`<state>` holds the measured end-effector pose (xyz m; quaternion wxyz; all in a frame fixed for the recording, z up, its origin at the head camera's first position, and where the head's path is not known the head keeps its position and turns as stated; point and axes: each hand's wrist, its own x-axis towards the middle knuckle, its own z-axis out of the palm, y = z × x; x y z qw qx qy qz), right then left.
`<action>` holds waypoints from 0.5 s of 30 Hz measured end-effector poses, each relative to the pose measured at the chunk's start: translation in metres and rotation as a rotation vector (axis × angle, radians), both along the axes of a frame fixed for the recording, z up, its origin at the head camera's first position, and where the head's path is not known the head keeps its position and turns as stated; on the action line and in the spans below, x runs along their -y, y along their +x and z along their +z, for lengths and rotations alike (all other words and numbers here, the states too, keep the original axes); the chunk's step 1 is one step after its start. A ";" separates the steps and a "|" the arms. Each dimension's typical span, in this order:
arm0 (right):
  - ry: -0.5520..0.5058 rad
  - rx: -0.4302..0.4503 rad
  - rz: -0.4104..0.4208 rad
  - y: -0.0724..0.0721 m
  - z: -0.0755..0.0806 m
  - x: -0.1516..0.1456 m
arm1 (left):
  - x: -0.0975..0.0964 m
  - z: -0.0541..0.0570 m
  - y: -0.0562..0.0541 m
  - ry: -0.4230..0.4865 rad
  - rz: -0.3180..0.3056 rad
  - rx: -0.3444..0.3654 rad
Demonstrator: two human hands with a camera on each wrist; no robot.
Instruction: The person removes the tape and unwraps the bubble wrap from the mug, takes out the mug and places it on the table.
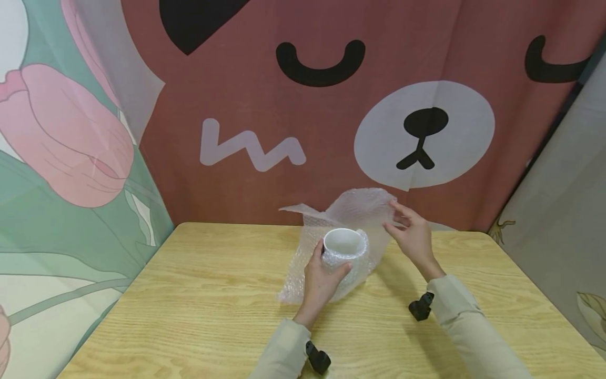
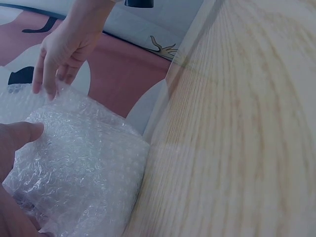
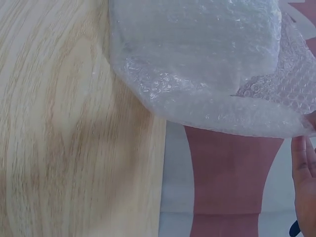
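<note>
Mug (image 1: pixel 344 245) in head view: over tabletop (image 1: pixel 199 295), bubble wrap (image 1: pixel 362 208) around it, my left hand (image 1: pixel 323 279) curled round both, right hand (image 1: pixel 414 234) pinching wrap edge. Left wrist: left hand on crinkled wrap. Right wrist: edge pinched.

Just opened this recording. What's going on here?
A person at a wooden table is handling a white cup and a sheet of bubble wrap. The left hand grips the cup with wrap around its side; the cup's rim is uncovered and faces up. The right hand pinches the sheet's edge between thumb and fingers, with a loose part of it raised behind the cup. Whether the cup is being wrapped or unwrapped, I can't tell.
</note>
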<state>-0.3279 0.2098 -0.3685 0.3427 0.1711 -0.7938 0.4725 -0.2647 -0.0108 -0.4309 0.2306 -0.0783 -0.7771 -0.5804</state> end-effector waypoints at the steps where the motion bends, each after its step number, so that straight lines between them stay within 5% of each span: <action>1: -0.006 0.004 -0.003 0.000 0.000 -0.001 | 0.000 0.000 0.000 0.000 -0.001 0.000; 15: -0.148 0.140 -0.019 -0.001 -0.003 -0.007 | 0.001 0.002 0.001 0.000 -0.017 -0.044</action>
